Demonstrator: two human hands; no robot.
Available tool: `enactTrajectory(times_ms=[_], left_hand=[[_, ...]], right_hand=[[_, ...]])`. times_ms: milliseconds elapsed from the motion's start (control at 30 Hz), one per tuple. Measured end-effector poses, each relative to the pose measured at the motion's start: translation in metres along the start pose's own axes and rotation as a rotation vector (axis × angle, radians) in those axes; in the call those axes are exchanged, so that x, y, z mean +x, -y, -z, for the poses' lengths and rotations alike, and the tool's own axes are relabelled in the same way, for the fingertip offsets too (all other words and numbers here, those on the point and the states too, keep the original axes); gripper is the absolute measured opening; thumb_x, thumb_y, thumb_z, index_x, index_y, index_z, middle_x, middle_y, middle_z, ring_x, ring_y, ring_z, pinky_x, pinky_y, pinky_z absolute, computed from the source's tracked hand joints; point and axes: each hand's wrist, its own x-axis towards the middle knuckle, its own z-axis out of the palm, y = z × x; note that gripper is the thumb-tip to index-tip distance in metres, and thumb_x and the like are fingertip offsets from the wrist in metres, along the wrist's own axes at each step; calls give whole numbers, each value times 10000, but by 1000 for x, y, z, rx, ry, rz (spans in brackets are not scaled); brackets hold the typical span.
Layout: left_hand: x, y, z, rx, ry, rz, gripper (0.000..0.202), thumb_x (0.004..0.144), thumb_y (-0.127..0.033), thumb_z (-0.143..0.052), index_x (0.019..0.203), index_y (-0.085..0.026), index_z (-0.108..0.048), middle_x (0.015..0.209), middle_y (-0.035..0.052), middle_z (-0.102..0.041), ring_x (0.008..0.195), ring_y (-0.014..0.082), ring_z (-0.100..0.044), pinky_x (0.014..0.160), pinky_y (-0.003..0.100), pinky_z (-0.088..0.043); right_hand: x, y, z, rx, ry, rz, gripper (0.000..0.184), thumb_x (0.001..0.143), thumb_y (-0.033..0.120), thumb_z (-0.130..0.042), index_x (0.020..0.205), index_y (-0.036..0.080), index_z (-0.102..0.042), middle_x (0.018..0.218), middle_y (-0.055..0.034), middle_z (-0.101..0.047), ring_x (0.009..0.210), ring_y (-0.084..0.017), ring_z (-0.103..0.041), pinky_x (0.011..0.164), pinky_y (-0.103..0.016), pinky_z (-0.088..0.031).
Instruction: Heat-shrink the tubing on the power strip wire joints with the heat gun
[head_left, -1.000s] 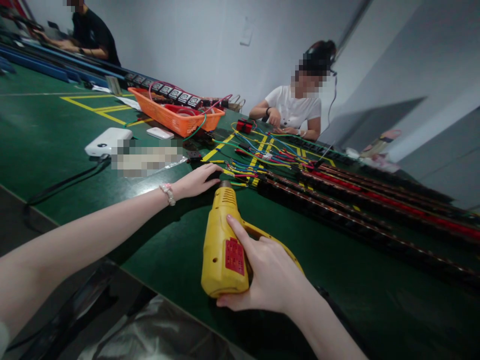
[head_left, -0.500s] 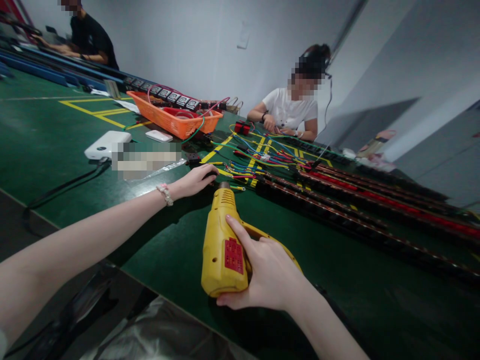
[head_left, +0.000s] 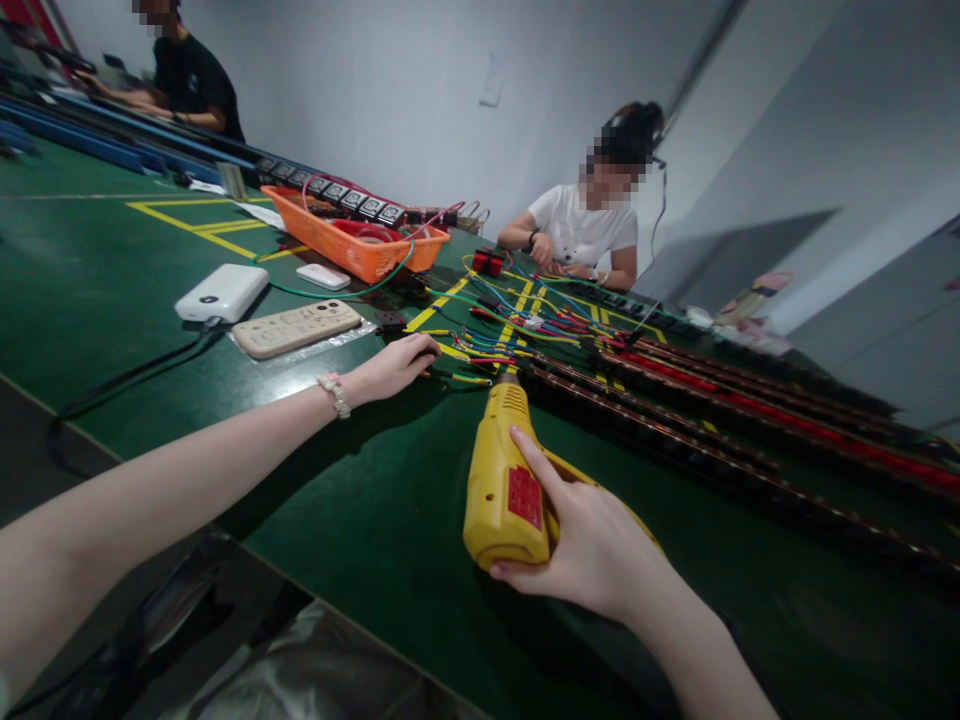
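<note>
My right hand (head_left: 592,540) is wrapped round the handle of a yellow heat gun (head_left: 504,480) with a red switch plate, forefinger laid along its side. The gun's nozzle points at the coloured wires (head_left: 517,325) spread on the green table (head_left: 90,280). My left hand (head_left: 394,366), with a bead bracelet at the wrist, reaches forward and rests palm down on the table at the near end of the wires, fingers curled on something small that I cannot make out.
An orange basket (head_left: 352,245), a white power bank (head_left: 221,292), a beige remote (head_left: 296,328) and a small white box (head_left: 322,276) lie to the left. Long black and red strips (head_left: 720,400) run off to the right. Two other people sit at the far side.
My right hand has carried the heat gun to the right and forward, nearer the wires and strips. My left hand stays at the wire ends.
</note>
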Motion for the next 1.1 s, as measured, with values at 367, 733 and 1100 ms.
enactTrajectory(times_ms=[367, 733, 1100], left_hand=[[3, 3, -10, 8, -49, -1, 287, 888, -309, -358, 1046, -122, -507, 1030, 64, -541, 946, 111, -515, 865, 256, -430], [2, -2, 0, -20, 46, -33, 278, 888, -311, -361, 1012, -127, -529, 1019, 56, -553, 922, 105, -528, 837, 243, -442], [0, 3, 6, -127, 2, 80, 290, 846, -349, -439, 1010, -120, -511, 957, 48, -581, 820, 95, -571, 731, 216, -484]], right_hand=[[-1, 13, -9, 37, 31, 89, 1188, 517, 746, -550, 1431, 257, 29, 940, -21, -597, 775, -171, -572, 673, -224, -363], [7, 26, -15, 80, 37, 249, 1212, 490, 754, -561, 1435, 240, -2, 990, -27, -585, 791, -145, -548, 736, -222, -370], [1, 14, -5, 40, 68, 144, 1176, 496, 715, -590, 1415, 333, 37, 1033, 5, -570, 805, -158, -546, 720, -230, -367]])
